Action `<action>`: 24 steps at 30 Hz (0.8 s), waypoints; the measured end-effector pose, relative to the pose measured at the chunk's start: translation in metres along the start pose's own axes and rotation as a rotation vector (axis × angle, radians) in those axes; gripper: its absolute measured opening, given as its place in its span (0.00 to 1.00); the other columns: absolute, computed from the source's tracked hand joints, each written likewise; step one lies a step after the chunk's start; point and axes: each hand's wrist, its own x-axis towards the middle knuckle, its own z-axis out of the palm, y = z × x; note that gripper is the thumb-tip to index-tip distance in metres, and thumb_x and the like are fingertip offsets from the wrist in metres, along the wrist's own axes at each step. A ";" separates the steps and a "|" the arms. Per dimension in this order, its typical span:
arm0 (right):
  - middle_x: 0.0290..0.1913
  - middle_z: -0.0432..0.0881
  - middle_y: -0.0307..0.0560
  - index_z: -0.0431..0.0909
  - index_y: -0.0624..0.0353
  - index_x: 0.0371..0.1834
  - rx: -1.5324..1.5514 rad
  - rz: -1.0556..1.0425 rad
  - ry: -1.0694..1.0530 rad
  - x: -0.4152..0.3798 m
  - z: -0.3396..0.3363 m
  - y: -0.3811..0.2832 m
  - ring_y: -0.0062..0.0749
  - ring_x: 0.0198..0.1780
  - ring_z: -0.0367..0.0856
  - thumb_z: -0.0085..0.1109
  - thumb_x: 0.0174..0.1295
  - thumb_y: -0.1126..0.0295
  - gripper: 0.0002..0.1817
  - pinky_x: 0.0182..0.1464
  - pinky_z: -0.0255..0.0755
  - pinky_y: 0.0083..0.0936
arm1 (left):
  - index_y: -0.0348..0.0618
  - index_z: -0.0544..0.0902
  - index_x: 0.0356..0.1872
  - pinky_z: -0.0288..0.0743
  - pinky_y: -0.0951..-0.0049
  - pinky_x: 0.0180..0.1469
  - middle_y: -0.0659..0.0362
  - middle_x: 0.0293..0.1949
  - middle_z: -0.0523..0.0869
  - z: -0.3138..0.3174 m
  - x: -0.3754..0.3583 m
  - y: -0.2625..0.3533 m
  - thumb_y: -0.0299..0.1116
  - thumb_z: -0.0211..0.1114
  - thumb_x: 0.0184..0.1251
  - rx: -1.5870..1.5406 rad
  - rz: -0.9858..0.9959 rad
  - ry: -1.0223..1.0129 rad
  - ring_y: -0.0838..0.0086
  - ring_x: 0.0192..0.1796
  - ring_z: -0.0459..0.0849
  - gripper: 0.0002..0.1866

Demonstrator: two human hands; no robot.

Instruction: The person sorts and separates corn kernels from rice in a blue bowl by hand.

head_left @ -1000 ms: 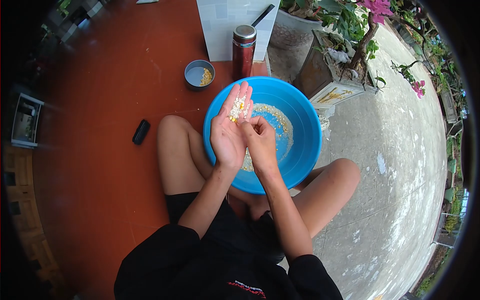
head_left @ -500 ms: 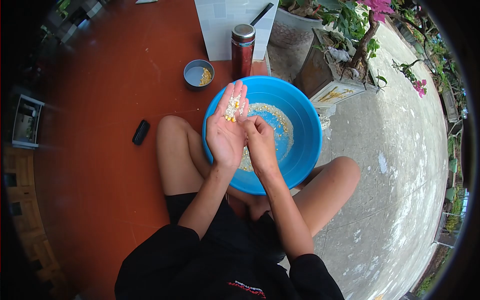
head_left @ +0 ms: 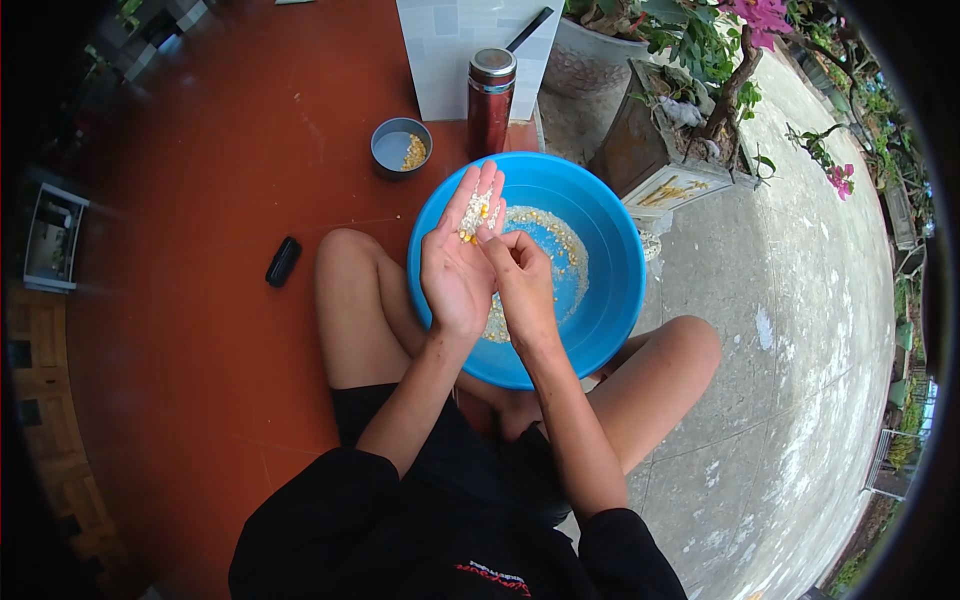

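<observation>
A blue basin [head_left: 622, 275] is sitting before you. Above it, your left hand [head_left: 458, 278] is lying open, palm up; your right hand [head_left: 526, 285] is curling beside it, any grip unclear. White grains [head_left: 476, 214] and yellow kernels [head_left: 484, 211] are resting there; tilting could be risking a spill.

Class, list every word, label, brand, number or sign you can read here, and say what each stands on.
None reads with certainty.
Black shirt: red lettering, too distorted to quote surely.
Same shirt: smaller white lettering, too small to read.
Planter: gold marking, perhaps only decoration.
Red flask and blue basin: no lettering visible.
</observation>
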 end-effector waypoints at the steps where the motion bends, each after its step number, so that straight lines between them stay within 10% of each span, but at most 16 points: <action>1: 0.35 0.84 0.39 0.82 0.64 0.39 -0.015 -0.024 0.000 0.001 0.000 0.003 0.15 0.35 0.75 0.70 0.74 0.65 0.12 0.37 0.70 0.20 | 0.29 0.61 0.86 0.47 0.53 0.92 0.41 0.87 0.63 0.001 -0.001 -0.001 0.43 0.40 0.85 -0.001 -0.002 0.006 0.53 0.91 0.57 0.37; 24: 0.48 0.82 0.44 0.81 0.62 0.52 0.450 0.205 -0.063 0.004 -0.011 0.009 0.28 0.50 0.79 0.52 0.81 0.65 0.12 0.55 0.77 0.31 | 0.26 0.56 0.86 0.46 0.52 0.94 0.38 0.87 0.58 -0.017 0.006 -0.006 0.28 0.46 0.77 -0.285 -0.046 0.023 0.51 0.91 0.52 0.37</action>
